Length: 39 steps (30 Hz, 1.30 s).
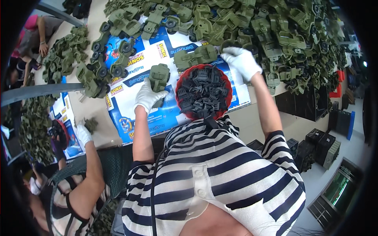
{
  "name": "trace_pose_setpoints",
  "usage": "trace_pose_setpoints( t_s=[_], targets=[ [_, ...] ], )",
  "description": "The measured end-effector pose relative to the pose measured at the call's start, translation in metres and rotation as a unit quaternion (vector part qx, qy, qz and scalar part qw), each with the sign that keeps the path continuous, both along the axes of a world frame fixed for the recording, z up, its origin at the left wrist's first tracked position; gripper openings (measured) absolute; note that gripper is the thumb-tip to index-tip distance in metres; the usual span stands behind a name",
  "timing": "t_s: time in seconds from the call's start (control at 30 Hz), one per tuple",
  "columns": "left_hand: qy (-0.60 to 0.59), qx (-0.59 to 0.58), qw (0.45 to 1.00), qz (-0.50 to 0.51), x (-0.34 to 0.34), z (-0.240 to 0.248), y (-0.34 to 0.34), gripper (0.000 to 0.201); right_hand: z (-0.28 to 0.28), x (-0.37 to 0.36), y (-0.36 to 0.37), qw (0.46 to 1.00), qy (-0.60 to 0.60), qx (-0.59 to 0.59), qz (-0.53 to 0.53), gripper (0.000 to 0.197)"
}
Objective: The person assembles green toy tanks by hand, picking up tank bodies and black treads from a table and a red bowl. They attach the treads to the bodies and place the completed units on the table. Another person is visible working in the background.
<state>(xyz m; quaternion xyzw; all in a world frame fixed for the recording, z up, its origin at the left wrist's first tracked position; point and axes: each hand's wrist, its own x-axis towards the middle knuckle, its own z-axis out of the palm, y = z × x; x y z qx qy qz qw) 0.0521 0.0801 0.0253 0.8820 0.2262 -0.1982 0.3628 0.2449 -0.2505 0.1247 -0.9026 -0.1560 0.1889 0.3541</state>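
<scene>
My left hand [148, 96], in a white glove, grips an olive-green plastic toy vehicle body [159, 77] just left of a red bowl [188, 113]. The bowl is heaped with small black plastic parts [203, 92]. My right hand [241, 61], also gloved in white, reaches past the bowl's far right rim into a big pile of green toy vehicles [275, 31]; its fingers rest on the pile and I cannot tell whether they grip one. Another green vehicle [195, 56] lies just beyond the bowl.
Blue-and-white printed cardboard [134, 102] covers the table under the bowl. More green vehicles with black wheels [106, 59] lie at the left. A co-worker's gloved hand [83, 134] holds a green part at lower left. Dark crates [323, 147] stand on the floor at right.
</scene>
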Motion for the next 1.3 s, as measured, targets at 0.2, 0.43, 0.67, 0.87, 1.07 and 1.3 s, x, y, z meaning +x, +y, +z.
trace_pose_setpoints(
  t_s=[0.2,0.43,0.67,0.87,1.07,1.3],
  targets=[
    [0.024,-0.139,0.982,0.125,-0.013,-0.026,0.010,0.116,-0.015,-0.024,0.061,0.980,-0.037,-0.160,0.110,0.034],
    [0.121,0.000,0.955,0.271,-0.058,-0.004,0.017,0.068,-0.017,-0.044,0.032,0.988,-0.051,-0.113,0.089,0.041],
    [-0.111,0.309,0.930,-0.163,-0.047,0.071,0.006,0.062,-0.056,-0.048,0.050,0.950,-0.162,-0.198,0.180,0.048],
    [0.007,0.316,0.866,-0.388,-0.041,0.048,0.002,0.084,-0.051,-0.051,0.058,0.980,-0.050,-0.119,0.155,0.046],
    [0.059,0.019,0.994,-0.089,-0.073,0.028,-0.007,0.106,-0.052,-0.063,0.028,0.989,-0.069,0.004,0.131,0.034],
    [-0.083,-0.363,0.912,0.171,-0.096,0.037,-0.010,0.092,-0.016,-0.094,0.050,0.933,0.208,0.290,-0.034,0.028]
  ],
)
